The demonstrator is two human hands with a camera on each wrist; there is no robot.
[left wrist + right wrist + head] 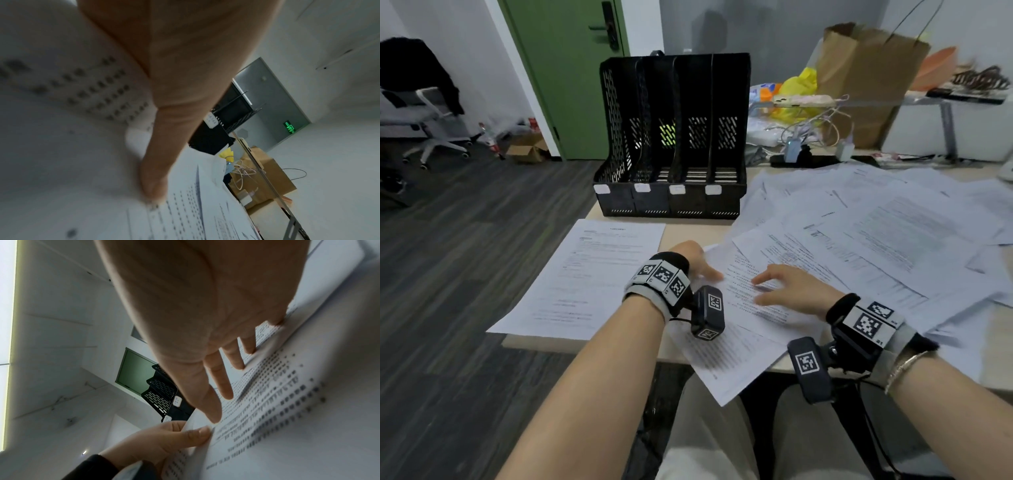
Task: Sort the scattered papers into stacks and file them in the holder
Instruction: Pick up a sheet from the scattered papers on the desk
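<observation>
While the right hand (787, 286) lies flat, fingers straight, steadying the printed sheet (743, 325), the left hand (693, 260) pinches that sheet's edge, likely to lift it. The file holder (671, 137) on the bench (962, 342) looks unfilled.

No wording can be read. Print on the papers (808, 260) at centre right is blurred; the white labels (676, 189) on the holder (671, 137) show nothing legible. A green exit sign (290, 127), right of centre, bears only a running-figure pictogram.
</observation>
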